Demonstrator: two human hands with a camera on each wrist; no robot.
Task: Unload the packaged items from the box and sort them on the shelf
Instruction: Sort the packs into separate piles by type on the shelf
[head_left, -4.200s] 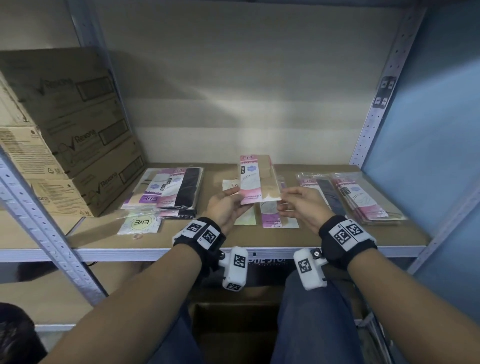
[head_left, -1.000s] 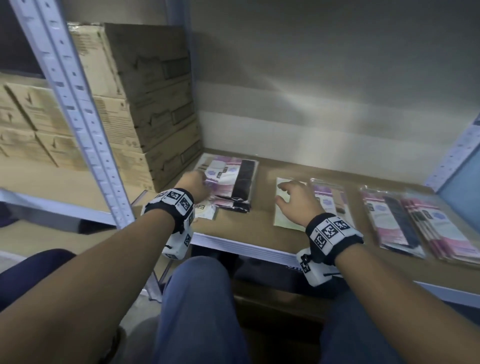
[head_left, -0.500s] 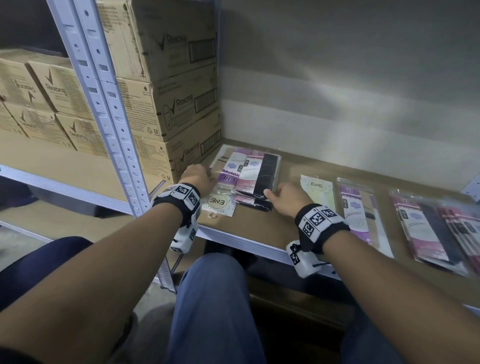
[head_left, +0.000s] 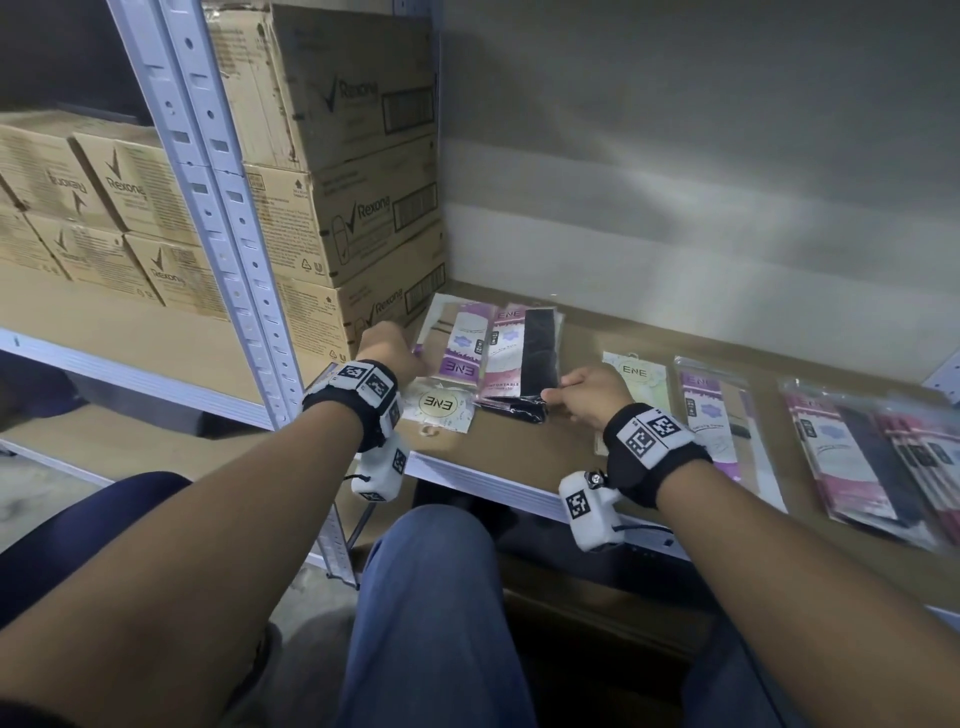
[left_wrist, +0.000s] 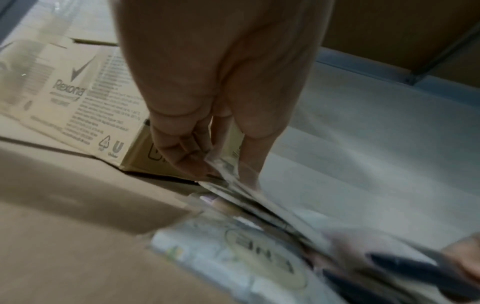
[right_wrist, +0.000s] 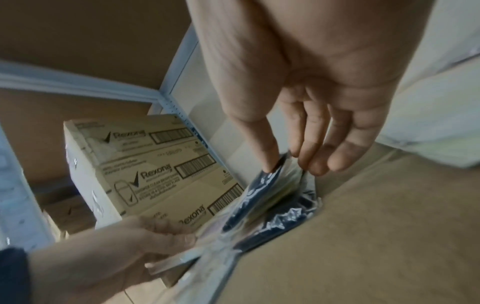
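A stack of clear packets (head_left: 498, 348) with purple, pink and black contents lies at the left end of the shelf board (head_left: 524, 457). My left hand (head_left: 410, 358) pinches the stack's left edge between thumb and fingers (left_wrist: 189, 162). My right hand (head_left: 558, 392) pinches the near right corner, thumb (right_wrist: 265, 152) on top of a black packet (right_wrist: 262, 191). A small packet with a round ENE label (head_left: 441, 405) lies half under the stack's near edge. The box is hidden below the shelf.
Rexona cartons (head_left: 353, 218) are stacked against the stack's left side, behind a grey shelf upright (head_left: 218, 208). To the right lie a white ENE packet (head_left: 636, 379), a purple packet (head_left: 711, 410) and a pile of pink and black packets (head_left: 872, 457). My knees are under the shelf edge.
My right hand has moved left from the middle packets to the left stack's near corner and taken hold of it. My left hand stays on the stack's left edge. The view swung left.
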